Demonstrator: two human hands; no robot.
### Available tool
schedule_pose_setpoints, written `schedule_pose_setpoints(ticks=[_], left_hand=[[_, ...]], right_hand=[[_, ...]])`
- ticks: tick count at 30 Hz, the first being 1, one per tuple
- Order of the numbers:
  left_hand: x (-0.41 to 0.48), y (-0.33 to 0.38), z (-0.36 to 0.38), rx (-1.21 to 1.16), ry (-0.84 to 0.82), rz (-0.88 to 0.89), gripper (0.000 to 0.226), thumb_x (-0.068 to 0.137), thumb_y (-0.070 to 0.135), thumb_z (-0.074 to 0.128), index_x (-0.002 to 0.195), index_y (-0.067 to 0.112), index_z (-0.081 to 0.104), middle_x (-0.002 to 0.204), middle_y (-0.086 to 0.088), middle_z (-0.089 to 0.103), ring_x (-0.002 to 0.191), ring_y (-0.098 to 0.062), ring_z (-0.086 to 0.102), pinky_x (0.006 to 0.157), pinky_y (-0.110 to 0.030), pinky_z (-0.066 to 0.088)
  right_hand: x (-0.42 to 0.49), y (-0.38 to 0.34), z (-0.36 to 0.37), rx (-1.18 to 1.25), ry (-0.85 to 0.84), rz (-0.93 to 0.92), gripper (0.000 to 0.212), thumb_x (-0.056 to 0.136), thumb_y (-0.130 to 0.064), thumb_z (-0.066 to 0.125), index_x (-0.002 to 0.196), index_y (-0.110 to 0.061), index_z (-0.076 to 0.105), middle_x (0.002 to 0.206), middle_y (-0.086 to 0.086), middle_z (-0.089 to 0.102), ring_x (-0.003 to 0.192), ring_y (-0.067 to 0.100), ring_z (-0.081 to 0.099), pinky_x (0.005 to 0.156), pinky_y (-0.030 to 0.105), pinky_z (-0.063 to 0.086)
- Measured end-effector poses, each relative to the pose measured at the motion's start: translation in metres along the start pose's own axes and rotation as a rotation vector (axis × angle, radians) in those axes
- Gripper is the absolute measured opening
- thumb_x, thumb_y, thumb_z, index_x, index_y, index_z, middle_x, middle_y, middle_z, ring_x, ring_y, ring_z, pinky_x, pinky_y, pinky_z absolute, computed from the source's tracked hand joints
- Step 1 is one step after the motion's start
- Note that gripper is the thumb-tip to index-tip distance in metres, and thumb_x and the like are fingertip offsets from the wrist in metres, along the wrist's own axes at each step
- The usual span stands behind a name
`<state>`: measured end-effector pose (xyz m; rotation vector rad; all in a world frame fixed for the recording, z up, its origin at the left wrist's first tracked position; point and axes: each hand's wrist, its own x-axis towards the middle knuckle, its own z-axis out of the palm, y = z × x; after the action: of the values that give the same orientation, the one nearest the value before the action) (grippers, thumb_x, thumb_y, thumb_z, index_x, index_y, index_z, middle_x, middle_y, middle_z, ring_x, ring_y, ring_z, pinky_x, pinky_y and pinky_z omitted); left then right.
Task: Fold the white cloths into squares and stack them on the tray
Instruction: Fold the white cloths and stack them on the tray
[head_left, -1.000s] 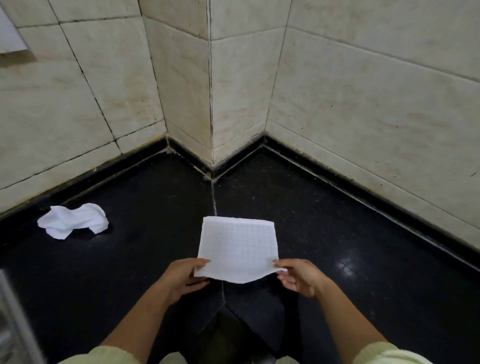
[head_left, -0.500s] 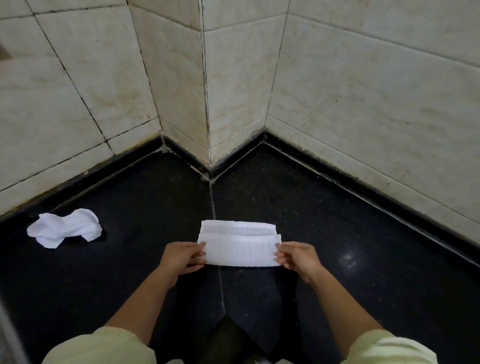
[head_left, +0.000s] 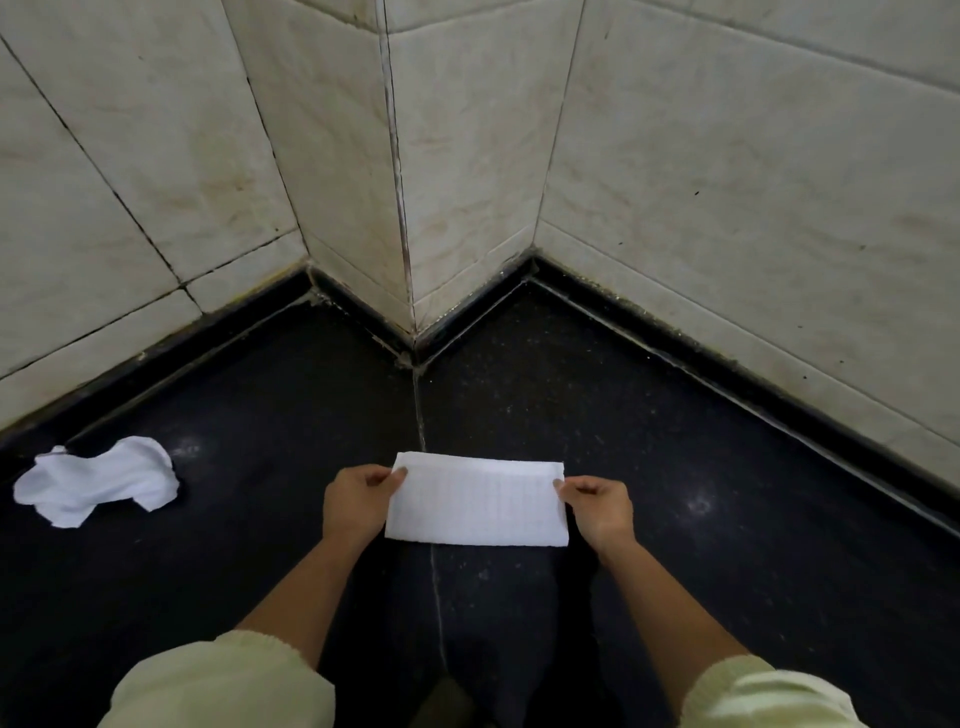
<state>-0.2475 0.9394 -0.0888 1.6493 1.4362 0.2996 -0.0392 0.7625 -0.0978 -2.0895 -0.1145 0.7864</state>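
White folded cloth (head_left: 478, 501): a flat rectangle on the dark surface (head_left: 727, 519), in front of the back corner where the tiled wall juts out.
Left grip (head_left: 358, 501): pinches the cloth's left end.
Right grip (head_left: 597, 506): pinches the right end.
Risk: a strip, not yet a square; an uneven pull in the next fold could skew the edges or slide the layers apart.
Crumpled cloth (head_left: 98, 480): 1 unfolded, near the left edge.
Tray: not in view.

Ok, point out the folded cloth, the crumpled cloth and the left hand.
folded cloth (head_left: 475, 501): head view, middle of its top layer.
crumpled cloth (head_left: 98, 480): head view, middle of the bunch.
left hand (head_left: 356, 501): head view, back of the hand.
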Motion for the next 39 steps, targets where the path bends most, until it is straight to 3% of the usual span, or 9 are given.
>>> schedule_pose_setpoints(ticks=[5, 9, 13, 19, 22, 24, 29, 34, 39], left_hand=[[0.012, -0.005, 0.005, 0.075, 0.002, -0.034, 0.024, 0.090, 0.032, 0.064, 0.100, 0.012, 0.072, 0.098, -0.004, 0.070, 0.088, -0.017, 0.061, 0.079, -0.032, 0.048], [0.013, -0.005, 0.006, 0.118, 0.011, -0.040, 0.022, 0.090, 0.031, 0.064, 0.102, 0.012, 0.066, 0.098, -0.003, 0.066, 0.087, -0.016, 0.058, 0.075, -0.030, 0.045], [0.004, -0.010, 0.001, 0.221, 0.029, -0.011, 0.029, 0.089, 0.041, 0.062, 0.102, 0.015, 0.058, 0.091, 0.000, 0.062, 0.082, -0.015, 0.060, 0.067, -0.030, 0.047], [-0.027, -0.025, -0.004, 0.330, -0.033, -0.010, 0.036, 0.091, 0.052, 0.052, 0.088, 0.017, 0.058, 0.072, 0.000, 0.063, 0.064, -0.012, 0.062, 0.058, -0.028, 0.049], [-0.033, -0.029, -0.002, 0.255, -0.044, -0.021, 0.035, 0.088, 0.053, 0.056, 0.084, 0.018, 0.060, 0.071, 0.001, 0.065, 0.064, -0.013, 0.064, 0.063, -0.032, 0.054], [-0.034, -0.029, 0.000, 0.177, -0.074, -0.053, 0.034, 0.087, 0.050, 0.061, 0.081, 0.017, 0.061, 0.071, -0.001, 0.067, 0.062, -0.015, 0.067, 0.066, -0.038, 0.058], [-0.036, -0.019, 0.006, -0.201, -0.102, -0.232, 0.025, 0.086, 0.027, 0.070, 0.087, 0.004, 0.061, 0.087, -0.015, 0.069, 0.069, -0.025, 0.070, 0.066, -0.037, 0.060], [-0.044, -0.016, 0.004, -0.531, -0.084, -0.372, 0.021, 0.083, 0.011, 0.073, 0.093, 0.003, 0.057, 0.095, -0.019, 0.066, 0.081, -0.027, 0.069, 0.069, -0.032, 0.057], [-0.059, -0.023, 0.002, -0.564, -0.115, -0.394, 0.038, 0.080, 0.006, 0.075, 0.111, 0.006, 0.054, 0.101, -0.018, 0.066, 0.083, -0.026, 0.070, 0.069, -0.033, 0.057]], right_hand=[[0.002, -0.004, 0.009, -0.129, 0.032, -0.015, 0.011, 0.091, -0.023, 0.065, 0.083, -0.016, 0.069, 0.085, -0.002, 0.067, 0.080, 0.014, 0.060, 0.072, 0.028, 0.045], [0.005, -0.001, 0.013, -0.227, 0.048, -0.030, 0.014, 0.090, -0.029, 0.065, 0.081, -0.017, 0.063, 0.081, -0.001, 0.066, 0.080, 0.017, 0.062, 0.073, 0.034, 0.052], [-0.003, 0.001, 0.007, -0.299, 0.061, -0.073, 0.026, 0.089, -0.042, 0.063, 0.087, -0.017, 0.056, 0.081, 0.000, 0.062, 0.075, 0.016, 0.060, 0.066, 0.034, 0.050], [-0.026, 0.014, -0.011, -0.353, -0.038, -0.075, 0.038, 0.090, -0.049, 0.059, 0.076, -0.013, 0.059, 0.071, 0.003, 0.066, 0.063, 0.017, 0.064, 0.057, 0.029, 0.049], [-0.039, 0.017, -0.012, -0.232, -0.115, -0.007, 0.039, 0.089, -0.046, 0.062, 0.083, -0.008, 0.058, 0.069, 0.009, 0.069, 0.048, 0.022, 0.067, 0.044, 0.026, 0.047], [-0.044, 0.017, -0.011, -0.130, -0.124, 0.044, 0.038, 0.089, -0.042, 0.064, 0.087, -0.005, 0.059, 0.071, 0.012, 0.070, 0.051, 0.026, 0.069, 0.042, 0.028, 0.050], [-0.046, 0.010, -0.005, 0.113, -0.127, 0.178, 0.032, 0.086, -0.029, 0.073, 0.091, 0.001, 0.061, 0.079, 0.016, 0.072, 0.061, 0.028, 0.072, 0.052, 0.032, 0.058], [-0.043, 0.011, -0.003, 0.403, -0.065, 0.252, 0.030, 0.079, -0.008, 0.078, 0.099, 0.001, 0.058, 0.093, 0.022, 0.070, 0.076, 0.027, 0.072, 0.063, 0.028, 0.058], [-0.052, 0.024, -0.013, 0.423, -0.039, 0.255, 0.031, 0.078, -0.001, 0.077, 0.101, 0.003, 0.058, 0.094, 0.024, 0.070, 0.073, 0.028, 0.071, 0.063, 0.028, 0.059]])
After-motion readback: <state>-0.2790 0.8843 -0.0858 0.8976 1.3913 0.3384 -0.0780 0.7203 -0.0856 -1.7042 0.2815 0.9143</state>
